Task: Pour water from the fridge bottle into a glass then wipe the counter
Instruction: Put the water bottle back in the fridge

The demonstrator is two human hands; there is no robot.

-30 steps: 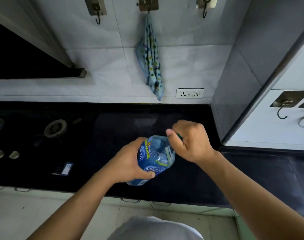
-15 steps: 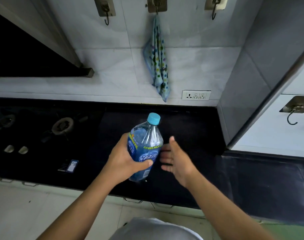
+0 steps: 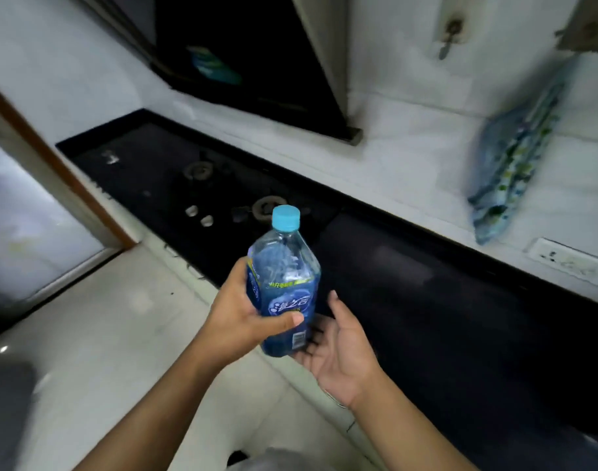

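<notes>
A clear plastic water bottle (image 3: 284,283) with a blue label and a light blue cap stands upright in the air, in front of the black counter (image 3: 443,294). My left hand (image 3: 238,316) is wrapped around its lower half. Just beside and below the bottle's base, my right hand (image 3: 338,348) is open with the palm up, fingers near or touching the bottom. A blue dotted cloth (image 3: 508,164) hangs from a wall hook at the upper right. No glass is in view.
A gas hob (image 3: 202,185) with burners and knobs is set into the counter's left part, under a dark chimney hood (image 3: 256,56). A wall socket (image 3: 569,260) sits at the right. A door frame (image 3: 52,161) and pale floor tiles lie to the left.
My right hand came off the cap and dropped open to the bottle's base. The bottle went from tilted to upright. My view has swung to the left.
</notes>
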